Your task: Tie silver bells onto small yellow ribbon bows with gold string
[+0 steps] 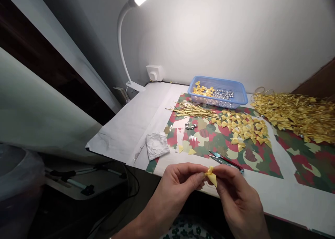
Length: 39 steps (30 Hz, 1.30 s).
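A small folded yellow ribbon piece (212, 178) is pinched between my two hands just above the table's front edge. My left hand (180, 183) grips its left side between thumb and index finger. From the right, my right hand (237, 193) closes its fingertips on the same piece. Just beyond the hands lies a pair of thread snips (226, 161) with a red part. Two loose yellow ribbon bits (192, 151) rest on the camouflage-patterned sheet (209, 141). Further back are many yellow ribbon pieces (244, 125), a bundle of thin golden strips (195, 110) and several silver beads (190, 126).
A blue basket (243, 98) with yellow pieces and silver beads stands near the wall. A large heap of yellow ribbon strands (295, 113) covers the right. Crumpled white paper (157, 145) lies left of the sheet. A white lamp (119, 33) rises at the back left.
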Each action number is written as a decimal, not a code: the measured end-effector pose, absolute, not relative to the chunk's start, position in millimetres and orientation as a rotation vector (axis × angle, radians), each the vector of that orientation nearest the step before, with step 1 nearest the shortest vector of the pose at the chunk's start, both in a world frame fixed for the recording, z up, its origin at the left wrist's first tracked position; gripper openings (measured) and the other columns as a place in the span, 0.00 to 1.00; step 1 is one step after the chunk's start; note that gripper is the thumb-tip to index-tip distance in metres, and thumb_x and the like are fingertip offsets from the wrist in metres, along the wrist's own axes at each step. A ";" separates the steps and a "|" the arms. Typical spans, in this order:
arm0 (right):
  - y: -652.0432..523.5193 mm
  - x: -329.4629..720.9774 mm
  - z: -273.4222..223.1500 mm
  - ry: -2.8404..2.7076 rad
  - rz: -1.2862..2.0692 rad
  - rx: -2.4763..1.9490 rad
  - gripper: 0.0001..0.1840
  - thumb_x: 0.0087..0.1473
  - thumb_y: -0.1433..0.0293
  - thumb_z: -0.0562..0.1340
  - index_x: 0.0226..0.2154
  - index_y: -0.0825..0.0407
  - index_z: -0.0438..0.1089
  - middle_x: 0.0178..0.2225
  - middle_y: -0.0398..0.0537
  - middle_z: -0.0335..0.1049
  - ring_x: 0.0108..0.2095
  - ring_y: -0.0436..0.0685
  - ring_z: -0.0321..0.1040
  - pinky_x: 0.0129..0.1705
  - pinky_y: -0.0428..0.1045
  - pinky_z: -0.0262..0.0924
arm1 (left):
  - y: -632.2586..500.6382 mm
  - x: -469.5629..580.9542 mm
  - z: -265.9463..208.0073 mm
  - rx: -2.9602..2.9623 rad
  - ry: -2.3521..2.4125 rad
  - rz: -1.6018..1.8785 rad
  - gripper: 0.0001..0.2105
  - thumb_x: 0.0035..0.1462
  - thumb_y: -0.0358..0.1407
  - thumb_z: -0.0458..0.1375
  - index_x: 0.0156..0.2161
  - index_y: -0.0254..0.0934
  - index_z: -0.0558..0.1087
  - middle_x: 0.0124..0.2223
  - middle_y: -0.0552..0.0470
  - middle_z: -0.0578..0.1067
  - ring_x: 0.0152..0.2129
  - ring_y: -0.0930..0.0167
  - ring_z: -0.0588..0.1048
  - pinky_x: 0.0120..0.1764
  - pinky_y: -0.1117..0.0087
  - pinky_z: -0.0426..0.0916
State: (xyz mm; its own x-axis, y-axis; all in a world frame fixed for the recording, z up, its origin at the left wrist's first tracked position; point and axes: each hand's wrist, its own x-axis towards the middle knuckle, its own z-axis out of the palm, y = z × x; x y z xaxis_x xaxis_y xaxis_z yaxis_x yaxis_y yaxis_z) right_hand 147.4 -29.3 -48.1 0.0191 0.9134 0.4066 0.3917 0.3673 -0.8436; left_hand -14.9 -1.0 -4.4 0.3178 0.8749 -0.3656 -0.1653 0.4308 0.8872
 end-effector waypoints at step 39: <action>-47.2 204.4 -40.4 -0.981 0.973 -1.268 0.10 0.57 0.60 0.65 0.33 0.48 0.74 0.27 0.45 0.70 0.19 0.48 0.66 0.17 0.41 0.64 | 26.4 -31.2 -25.6 1.179 1.247 1.017 0.16 0.55 0.37 0.66 0.49 0.39 0.78 0.29 0.56 0.73 0.29 0.72 0.72 0.35 0.73 0.66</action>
State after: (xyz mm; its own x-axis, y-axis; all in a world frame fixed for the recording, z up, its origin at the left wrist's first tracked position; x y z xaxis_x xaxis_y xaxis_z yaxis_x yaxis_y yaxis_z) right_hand 204.4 -47.2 -40.4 0.2945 0.9547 0.0433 -0.0352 0.0561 -0.9978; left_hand -31.2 26.4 -25.6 0.0817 0.9861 -0.1448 0.0571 0.1405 0.9884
